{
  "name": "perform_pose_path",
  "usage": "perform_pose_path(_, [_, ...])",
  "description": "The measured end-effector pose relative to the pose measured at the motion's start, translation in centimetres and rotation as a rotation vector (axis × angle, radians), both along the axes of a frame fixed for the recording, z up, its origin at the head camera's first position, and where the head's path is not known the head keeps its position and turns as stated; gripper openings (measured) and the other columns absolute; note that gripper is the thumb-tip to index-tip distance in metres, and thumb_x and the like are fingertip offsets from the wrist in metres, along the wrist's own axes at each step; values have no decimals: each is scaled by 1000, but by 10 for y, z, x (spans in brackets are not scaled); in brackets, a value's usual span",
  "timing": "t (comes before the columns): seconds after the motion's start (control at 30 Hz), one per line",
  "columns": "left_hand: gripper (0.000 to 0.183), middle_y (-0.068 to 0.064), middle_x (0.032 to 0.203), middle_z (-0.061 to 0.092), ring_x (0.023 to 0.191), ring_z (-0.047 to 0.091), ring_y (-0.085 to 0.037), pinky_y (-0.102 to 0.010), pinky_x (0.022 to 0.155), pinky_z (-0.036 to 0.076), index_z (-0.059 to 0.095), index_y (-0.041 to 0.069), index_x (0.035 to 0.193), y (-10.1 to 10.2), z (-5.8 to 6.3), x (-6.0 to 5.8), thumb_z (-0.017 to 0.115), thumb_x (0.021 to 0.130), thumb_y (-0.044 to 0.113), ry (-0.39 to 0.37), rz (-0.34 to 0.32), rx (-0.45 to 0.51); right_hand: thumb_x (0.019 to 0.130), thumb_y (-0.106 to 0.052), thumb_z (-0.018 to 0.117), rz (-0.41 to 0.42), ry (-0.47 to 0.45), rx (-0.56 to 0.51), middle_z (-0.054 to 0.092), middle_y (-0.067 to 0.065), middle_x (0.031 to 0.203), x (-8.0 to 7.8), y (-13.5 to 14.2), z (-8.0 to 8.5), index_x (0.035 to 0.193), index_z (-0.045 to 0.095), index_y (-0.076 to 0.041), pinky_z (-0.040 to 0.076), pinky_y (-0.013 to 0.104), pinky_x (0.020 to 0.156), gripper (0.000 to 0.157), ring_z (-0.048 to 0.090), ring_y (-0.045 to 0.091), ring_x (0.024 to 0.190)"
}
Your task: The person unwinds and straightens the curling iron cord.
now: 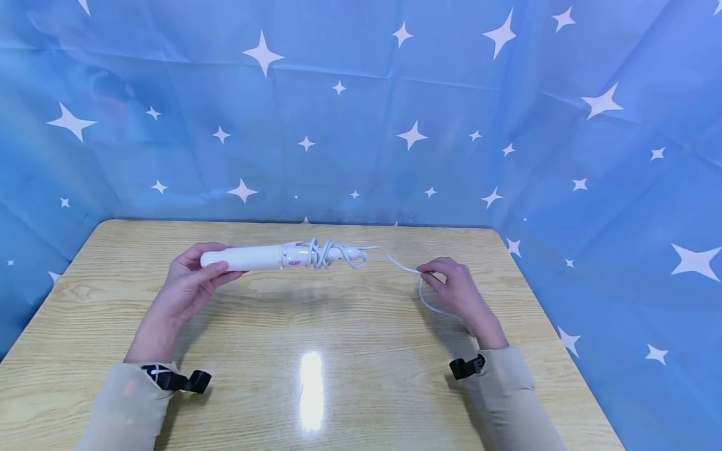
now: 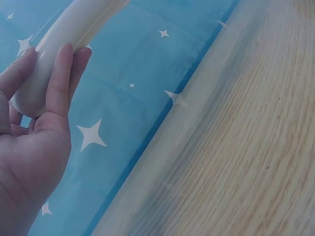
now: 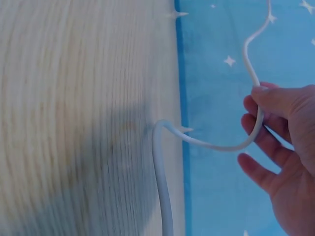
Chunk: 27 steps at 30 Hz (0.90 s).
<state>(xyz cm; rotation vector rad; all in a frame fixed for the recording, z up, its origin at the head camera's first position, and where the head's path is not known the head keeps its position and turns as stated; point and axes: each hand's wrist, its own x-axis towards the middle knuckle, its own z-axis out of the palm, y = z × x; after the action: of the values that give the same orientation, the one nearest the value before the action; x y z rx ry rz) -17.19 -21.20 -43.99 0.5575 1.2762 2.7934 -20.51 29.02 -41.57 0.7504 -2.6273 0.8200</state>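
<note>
Starry blue backdrop (image 1: 338,109), wooden table (image 1: 242,401); left fingers (image 2: 59,81) grip white appliance (image 1: 284,255), right fingers (image 3: 268,140) pinch cord (image 3: 211,146).

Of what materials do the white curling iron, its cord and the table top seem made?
The white curling iron looks like hard plastic, perhaps coated metal: smooth, with a soft sheen. The cord seems flexible plastic or rubber: smooth, bending in loose curves. The table top looks like wood or laminate: it shows grain and a glossy glare.
</note>
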Motion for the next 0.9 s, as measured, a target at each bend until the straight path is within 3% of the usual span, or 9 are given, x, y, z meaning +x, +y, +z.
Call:
perform_pose_path(0.2, [43,-16,122,67,115,64,-29,-42,90,62,74,4,117,2,0,-1,46,98,-23,-12,2,-29,92,5,73,-54,-25,-56,74,10,99,-3,5,1,106,78,-4,58,53,75,17,68,30,92])
perform_pose_path(0.63, [41,-17,122,67,115,65,-29,-42,89,63,73,2,118,2,6,0,47,97,-24,26,6,-20,97,-5,70,14,-172,4,74,11,104,-1,-17,-3,109,77,-2,59,54,81,13,67,31,97])
perform_pose_path(0.9, [42,-18,123,68,116,64,-29,-43,90,62,73,2,118,1,7,3,47,97,-24,38,-15,-19,104,-15,63,18,-240,-37,71,11,119,-2,-34,7,126,70,-4,59,50,82,26,66,29,107])
